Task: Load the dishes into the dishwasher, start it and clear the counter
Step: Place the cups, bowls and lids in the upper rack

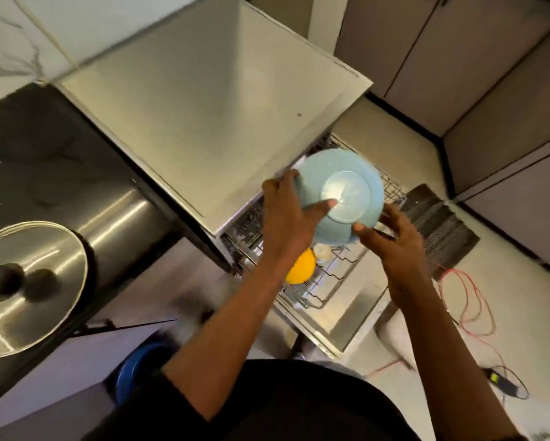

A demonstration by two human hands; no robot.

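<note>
Beneath the dishwasher's steel top [203, 106] juts the wire rack [334, 275]. Above it I grip an upturned blue bowl [346, 170], left hand [286, 218] on its left rim, right hand [397, 243] opposite.

Wearing a plain black top [299, 405], loose fit, fabric fills the bottom middle of view. Its sleeve [162, 396] stops near my left elbow. Forearms bare from there down to my left hand [286, 218] and right hand [397, 249]. Right sleeve edge: can't tell.

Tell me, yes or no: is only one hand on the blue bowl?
No, the left hand and the right hand both grip the bowl, one on each side.
</note>
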